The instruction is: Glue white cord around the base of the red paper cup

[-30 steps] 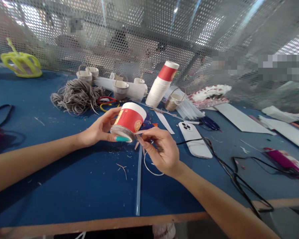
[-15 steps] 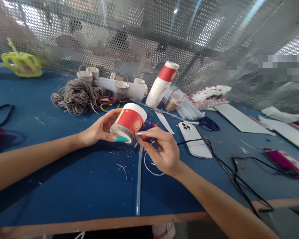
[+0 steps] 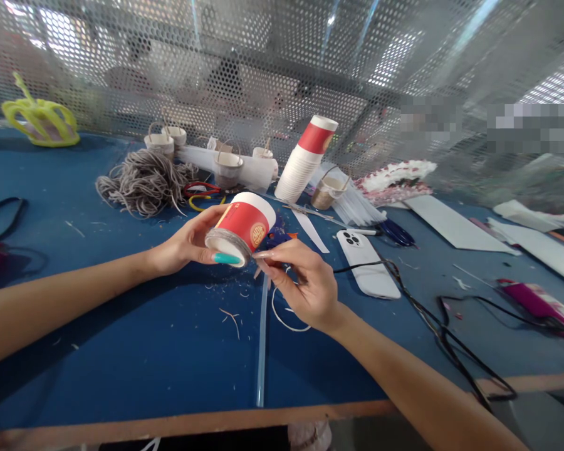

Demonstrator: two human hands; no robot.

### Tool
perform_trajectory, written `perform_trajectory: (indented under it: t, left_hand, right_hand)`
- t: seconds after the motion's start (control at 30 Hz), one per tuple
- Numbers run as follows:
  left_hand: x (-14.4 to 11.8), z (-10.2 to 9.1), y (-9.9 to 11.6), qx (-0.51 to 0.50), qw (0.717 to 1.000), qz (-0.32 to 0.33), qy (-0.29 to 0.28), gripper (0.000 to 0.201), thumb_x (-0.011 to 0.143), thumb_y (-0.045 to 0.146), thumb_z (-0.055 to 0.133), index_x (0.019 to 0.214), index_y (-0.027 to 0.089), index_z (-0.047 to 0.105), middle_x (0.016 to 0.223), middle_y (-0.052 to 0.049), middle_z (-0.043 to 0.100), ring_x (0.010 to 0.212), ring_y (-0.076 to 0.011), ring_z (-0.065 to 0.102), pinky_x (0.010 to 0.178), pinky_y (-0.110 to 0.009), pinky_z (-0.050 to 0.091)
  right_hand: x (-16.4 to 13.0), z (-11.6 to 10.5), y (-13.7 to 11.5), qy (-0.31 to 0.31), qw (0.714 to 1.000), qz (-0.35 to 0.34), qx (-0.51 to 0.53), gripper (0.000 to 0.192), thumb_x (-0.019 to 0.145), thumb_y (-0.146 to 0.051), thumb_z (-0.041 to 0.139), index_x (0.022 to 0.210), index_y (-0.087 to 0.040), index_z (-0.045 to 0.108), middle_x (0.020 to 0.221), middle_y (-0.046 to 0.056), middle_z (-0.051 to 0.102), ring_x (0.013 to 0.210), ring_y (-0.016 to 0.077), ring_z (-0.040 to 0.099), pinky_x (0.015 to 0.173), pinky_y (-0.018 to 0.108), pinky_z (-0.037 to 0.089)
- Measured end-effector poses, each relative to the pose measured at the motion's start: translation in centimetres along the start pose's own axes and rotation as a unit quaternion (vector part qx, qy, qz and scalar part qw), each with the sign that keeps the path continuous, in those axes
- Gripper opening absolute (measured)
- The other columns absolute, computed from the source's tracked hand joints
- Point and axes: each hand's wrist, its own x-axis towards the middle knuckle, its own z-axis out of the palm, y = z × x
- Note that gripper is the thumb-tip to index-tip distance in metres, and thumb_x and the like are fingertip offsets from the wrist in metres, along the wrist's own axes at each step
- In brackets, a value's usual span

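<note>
My left hand [image 3: 188,244] is wrapped around a red and white paper cup [image 3: 247,219], tilted on its side with its base toward me. Grey cord [image 3: 225,239] is wound around the cup's base end, and my left thumb, with a long teal nail, presses at the base. At the right side of the windings, my right hand [image 3: 301,275] pinches the grey cord between thumb and finger; the cord's end is hidden there. Behind the right fingers lies a blue glue gun [image 3: 277,237], mostly covered. A clear glue stick [image 3: 262,351] lies below the cup.
A heap of grey cord [image 3: 143,181] lies left of a tall paper cup stack [image 3: 301,169]. Small cord-wrapped buckets [image 3: 228,169] stand near the perforated screen [image 3: 244,75]. To the right are a white phone [image 3: 369,266], black cables [image 3: 444,335] and white strips [image 3: 460,225].
The cup has shifted slightly left and turned a little, so more of its round gold emblem shows. My right fingers have moved slightly left with it.
</note>
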Motion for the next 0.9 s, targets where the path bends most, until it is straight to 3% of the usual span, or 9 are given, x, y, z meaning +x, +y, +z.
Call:
perform_trajectory:
  t: [0.23, 0.5, 0.67, 0.9]
  left_hand:
    - [0.17, -0.08, -0.07, -0.017, 1.0, 0.011, -0.02, 0.069, 0.055, 0.018, 0.088, 0.118, 0.033, 0.066, 0.104, 0.011, 0.073, 0.087, -0.0124, 0.066, 0.074, -0.019, 0.052]
    - [-0.01, -0.19, -0.22, -0.014, 1.0, -0.007, 0.01, 0.07, 0.057, 0.017, 0.088, 0.122, 0.025, 0.061, 0.116, -0.002, 0.069, 0.093, -0.0193, 0.066, 0.083, -0.031, 0.051]
    - [-0.01, 0.01, -0.08, -0.037, 0.999, -0.01, 0.02, 0.069, 0.055, 0.012, 0.087, 0.119, 0.023, 0.062, 0.103, 0.0, 0.071, 0.083, -0.0154, 0.065, 0.074, -0.025, 0.051]
    - [0.05, 0.22, 0.15, -0.04, 0.999, -0.013, 0.023, 0.068, 0.055, 0.011, 0.086, 0.118, 0.022, 0.061, 0.098, 0.001, 0.072, 0.084, -0.0151, 0.066, 0.073, -0.024, 0.051]
  right_hand:
    - [0.15, -0.06, 0.01, -0.009, 1.0, -0.009, 0.002, 0.034, 0.088, -0.004, 0.061, 0.116, -0.024, 0.059, 0.097, 0.003, 0.07, 0.08, 0.0118, 0.065, 0.069, 0.026, 0.057]
    - [0.15, -0.04, 0.01, -0.013, 1.0, -0.002, -0.011, 0.036, 0.088, -0.004, 0.062, 0.116, -0.027, 0.059, 0.093, 0.002, 0.07, 0.081, 0.014, 0.066, 0.065, 0.028, 0.058]
    - [0.21, -0.08, -0.02, -0.019, 1.0, -0.009, -0.012, 0.034, 0.089, -0.005, 0.061, 0.115, -0.027, 0.059, 0.092, 0.002, 0.07, 0.08, 0.0142, 0.066, 0.067, 0.03, 0.059]
    - [0.07, -0.2, -0.12, -0.03, 0.999, 0.007, -0.006, 0.034, 0.089, -0.005, 0.061, 0.115, -0.026, 0.059, 0.092, 0.002, 0.069, 0.08, 0.013, 0.065, 0.068, 0.028, 0.058]
